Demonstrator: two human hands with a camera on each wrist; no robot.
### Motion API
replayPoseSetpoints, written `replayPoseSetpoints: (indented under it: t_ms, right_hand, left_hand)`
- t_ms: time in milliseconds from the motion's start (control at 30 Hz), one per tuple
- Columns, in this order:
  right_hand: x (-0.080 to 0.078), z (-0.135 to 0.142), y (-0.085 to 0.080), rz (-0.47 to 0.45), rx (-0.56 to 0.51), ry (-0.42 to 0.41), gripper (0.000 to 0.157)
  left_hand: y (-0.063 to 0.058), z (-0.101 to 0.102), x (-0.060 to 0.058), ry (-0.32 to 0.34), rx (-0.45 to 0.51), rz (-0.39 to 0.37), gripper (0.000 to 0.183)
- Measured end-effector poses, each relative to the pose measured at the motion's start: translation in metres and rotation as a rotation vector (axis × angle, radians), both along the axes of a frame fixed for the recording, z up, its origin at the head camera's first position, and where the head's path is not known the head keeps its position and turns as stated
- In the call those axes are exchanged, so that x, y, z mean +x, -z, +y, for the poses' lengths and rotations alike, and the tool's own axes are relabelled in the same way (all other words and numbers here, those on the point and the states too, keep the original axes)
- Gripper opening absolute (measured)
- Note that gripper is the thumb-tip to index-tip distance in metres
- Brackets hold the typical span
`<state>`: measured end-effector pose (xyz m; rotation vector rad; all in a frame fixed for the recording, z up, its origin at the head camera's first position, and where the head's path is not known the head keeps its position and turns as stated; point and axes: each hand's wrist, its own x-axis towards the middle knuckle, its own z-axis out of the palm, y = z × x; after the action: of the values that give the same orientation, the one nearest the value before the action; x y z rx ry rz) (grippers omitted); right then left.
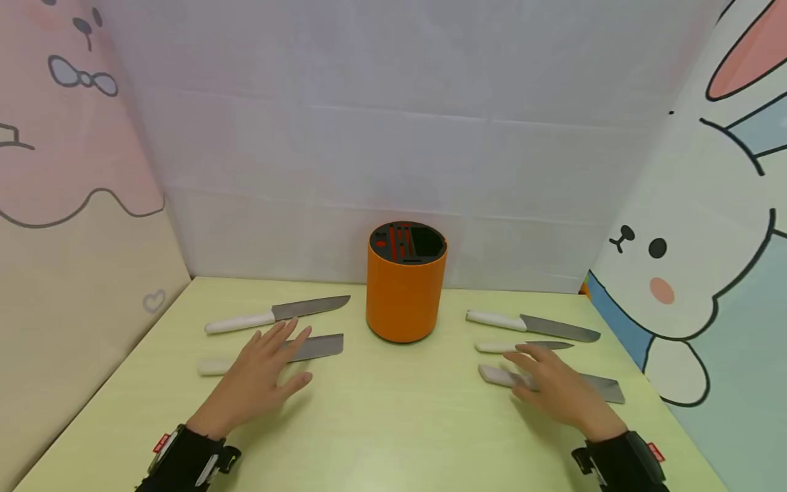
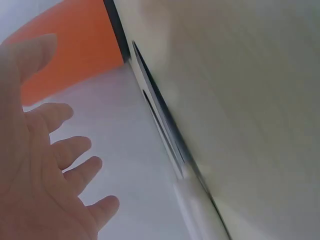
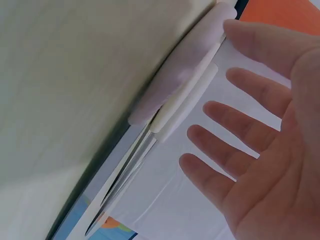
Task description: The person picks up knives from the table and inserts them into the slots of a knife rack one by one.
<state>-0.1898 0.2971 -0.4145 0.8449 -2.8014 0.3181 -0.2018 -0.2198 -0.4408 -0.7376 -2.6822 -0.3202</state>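
Note:
My left hand (image 1: pixel 261 376) is held above the table with fingers spread, over a white-handled cleaver (image 1: pixel 320 347) whose middle it hides. Behind that lies a chef's knife (image 1: pixel 310 307) with a white handle. On the other side my right hand (image 1: pixel 556 389) hovers with its fingers apart, over a second cleaver (image 1: pixel 605 387). A small paring knife (image 1: pixel 498 347) and a larger knife (image 1: pixel 559 328) lie just beyond it. Neither hand grips anything in the left wrist view or the right wrist view. An orange round knife block (image 1: pixel 404 301) with a black slotted top stands between the knife groups.
All of this stands on a pale yellow table (image 1: pixel 393 430). A white sheet (image 1: pixel 393 137) hangs behind it. Printed cartoon panels (image 1: pixel 92 260) rise along the left and right sides. Each wrist wears a black strap (image 1: pixel 187 461).

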Motion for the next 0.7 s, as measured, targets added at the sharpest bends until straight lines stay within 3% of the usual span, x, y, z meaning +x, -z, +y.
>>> replayPoseSetpoints:
  t_ms: [200,400,700]
  right_hand:
    - [-0.015,-0.003,-0.001,-0.025,0.017,-0.068,0.045]
    - [-0.026,-0.005,0.000,-0.126,0.027,-0.102,0.032]
    - [-0.032,-0.007,0.003,-0.194,0.038,-0.051,0.036]
  left_hand:
    - [-0.001,0.023,-0.009,0.043,0.079,-0.058,0.068]
    - [-0.001,0.046,-0.015,0.091,0.149,-0.102,0.064]
    - [0.001,0.063,-0.016,0.134,0.105,-0.106,0.060]
